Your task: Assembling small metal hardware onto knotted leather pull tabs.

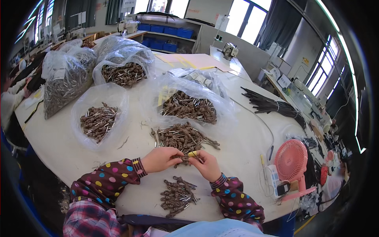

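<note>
Near the middle of the table, my left hand (160,160) and my right hand (207,165) meet at the fingertips. Between them they pinch a brown knotted cord (184,159), partly hidden by the fingers. Yellow tape wraps one finger of the right hand. Just beyond the hands lies a loose heap of similar brown knotted cords (183,138) with silvery metal tips. A smaller pile of these cords (177,196) rests closer to me, below the hands.
Behind the heap, an open clear plastic bag (225,106) spills more cords. Other cord-filled bags (65,85) stand at the left. On the right are a pink fan (291,158), a white power strip (272,177) and a bundle of dark strips (272,104).
</note>
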